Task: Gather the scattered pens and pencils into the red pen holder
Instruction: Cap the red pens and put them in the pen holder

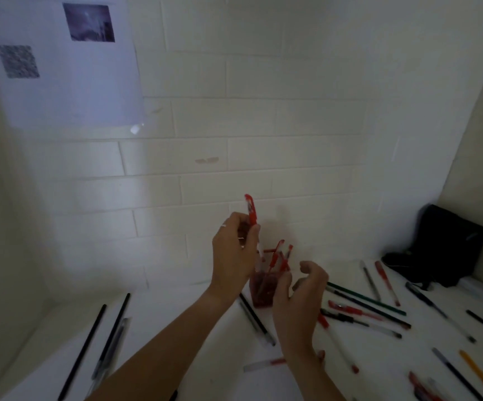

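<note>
Fingers of the left hand (234, 250) are being clamped on a red pen (251, 210) above the red pen holder (262, 290), which is being neared by the spread, empty right hand (301, 296); pens (364, 312) are being left scattered at right.

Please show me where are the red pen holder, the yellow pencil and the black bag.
red pen holder (263, 290): head view, on its front wall.
yellow pencil (477, 374): head view, on mid shaft.
black bag (448, 244): head view, on its front face.
</note>
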A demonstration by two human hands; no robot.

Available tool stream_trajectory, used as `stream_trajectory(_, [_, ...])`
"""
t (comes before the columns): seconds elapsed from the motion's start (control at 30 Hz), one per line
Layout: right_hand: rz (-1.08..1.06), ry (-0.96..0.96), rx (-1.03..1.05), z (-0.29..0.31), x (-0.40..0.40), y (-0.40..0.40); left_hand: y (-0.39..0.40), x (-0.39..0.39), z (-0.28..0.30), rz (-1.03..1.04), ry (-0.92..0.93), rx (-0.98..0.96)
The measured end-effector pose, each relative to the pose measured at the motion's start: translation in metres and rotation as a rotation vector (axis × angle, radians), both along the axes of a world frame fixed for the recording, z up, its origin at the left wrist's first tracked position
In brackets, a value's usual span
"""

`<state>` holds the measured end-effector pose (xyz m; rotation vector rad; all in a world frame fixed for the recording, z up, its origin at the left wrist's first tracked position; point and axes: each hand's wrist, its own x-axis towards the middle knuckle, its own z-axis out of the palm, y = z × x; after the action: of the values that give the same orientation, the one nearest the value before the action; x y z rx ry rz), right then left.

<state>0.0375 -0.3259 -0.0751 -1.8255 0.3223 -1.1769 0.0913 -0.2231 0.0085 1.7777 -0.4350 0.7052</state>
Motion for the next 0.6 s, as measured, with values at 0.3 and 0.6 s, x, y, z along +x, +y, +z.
stream_trajectory(0.3, [0.096, 0.228, -0.071, -0.029, 0.009, -0.001, -0.018, 0.019, -0.046, 0.035, 0.11, 0.339])
stream_trajectory(0.6, [0.095, 0.235, -0.089, -0.037, 0.015, -0.004, -0.025, 0.015, -0.052, 0.209, 0.201, 0.514])
